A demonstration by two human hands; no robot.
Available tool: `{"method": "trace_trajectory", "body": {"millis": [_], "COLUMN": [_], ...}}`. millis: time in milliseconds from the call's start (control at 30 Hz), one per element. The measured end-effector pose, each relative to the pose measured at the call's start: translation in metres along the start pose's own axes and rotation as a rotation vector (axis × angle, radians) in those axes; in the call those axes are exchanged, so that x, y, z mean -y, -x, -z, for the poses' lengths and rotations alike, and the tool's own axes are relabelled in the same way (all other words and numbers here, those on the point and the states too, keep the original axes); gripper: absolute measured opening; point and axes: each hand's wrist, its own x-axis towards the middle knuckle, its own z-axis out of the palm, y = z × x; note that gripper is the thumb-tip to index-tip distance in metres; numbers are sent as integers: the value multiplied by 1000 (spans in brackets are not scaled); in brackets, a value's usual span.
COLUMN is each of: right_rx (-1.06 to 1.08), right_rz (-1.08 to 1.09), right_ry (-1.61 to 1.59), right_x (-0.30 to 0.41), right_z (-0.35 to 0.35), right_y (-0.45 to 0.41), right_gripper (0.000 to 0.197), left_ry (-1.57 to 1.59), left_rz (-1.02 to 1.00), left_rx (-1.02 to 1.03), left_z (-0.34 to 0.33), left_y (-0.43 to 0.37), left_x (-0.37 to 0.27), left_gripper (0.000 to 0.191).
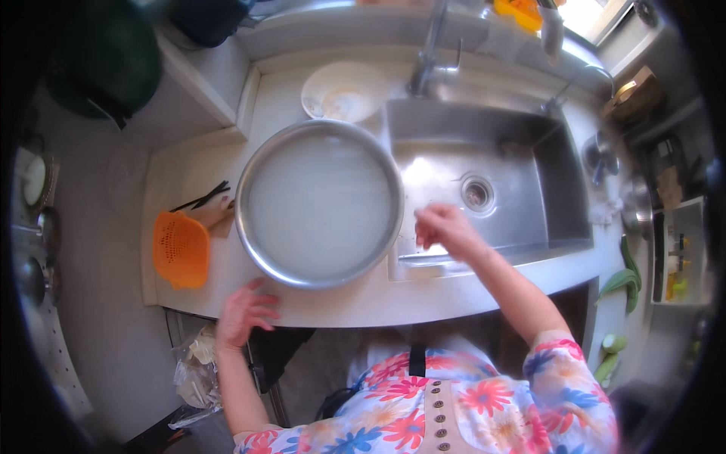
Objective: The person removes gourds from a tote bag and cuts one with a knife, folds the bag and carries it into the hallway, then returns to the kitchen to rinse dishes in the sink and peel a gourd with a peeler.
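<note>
A wide round metal basin [399, 196] stands on the counter at the left of the sink, holding cloudy whitish liquid. My left hand [247, 312] is by the counter's front edge, just left of the basin's near rim. Its fingers are spread and nothing is in them. Over the front left part of the stainless steel sink [510, 227], my right hand [445, 230] is slightly blurred, its fingers curled in. No object shows in it, and it is apart from the basin's right side. The drain [477, 194] lies beyond that hand.
A pale plate [340, 91] sits behind the basin, near the faucet [422, 74]. On the left are an orange perforated basket [181, 249] and dark sticks [207, 196]. Long green vegetables [624, 284] lie at the right; a plastic bag [195, 374] hangs below the counter at left.
</note>
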Motion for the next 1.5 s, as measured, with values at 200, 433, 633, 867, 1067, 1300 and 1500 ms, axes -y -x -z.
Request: {"method": "trace_trajectory", "body": {"millis": [200, 433, 633, 867, 1067, 1300, 1500], "right_rx": [-67, 40, -21, -126, -106, -139, -326], "right_rz": [104, 29, 9, 167, 182, 111, -109], "right_ry": [-97, -44, -50, -118, -106, -134, -170], "right_x": [55, 105, 115, 167, 178, 104, 18], "right_z": [16, -7, -18, -10, 20, 77, 113], "right_y": [-91, -167, -183, -146, -88, -1, 53], "right_gripper": [40, 42, 34, 30, 26, 31, 37], "left_ry": [269, 504, 647, 619, 617, 582, 578], "left_rz": [7, -105, -79, -90, -68, -94, -102], "left_rx": [81, -184, -176, -238, -244, -242, -205], "left_z": [-81, -92, -101, -110, -91, -83, -83], "left_y": [-31, -35, -36, -38, -59, -95, -134], "left_x": [29, 37, 33, 28, 24, 0, -22], "left_gripper": [51, 38, 41, 44, 37, 30, 27]}}
